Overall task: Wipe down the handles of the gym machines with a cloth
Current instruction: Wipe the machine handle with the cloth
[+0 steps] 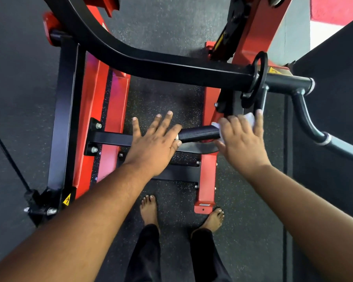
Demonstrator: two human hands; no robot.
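Mostly hidden under the right hand: white cloth; handle ends covered by both hands.

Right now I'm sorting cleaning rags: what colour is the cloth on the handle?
White cloth, under the right hand; head view.
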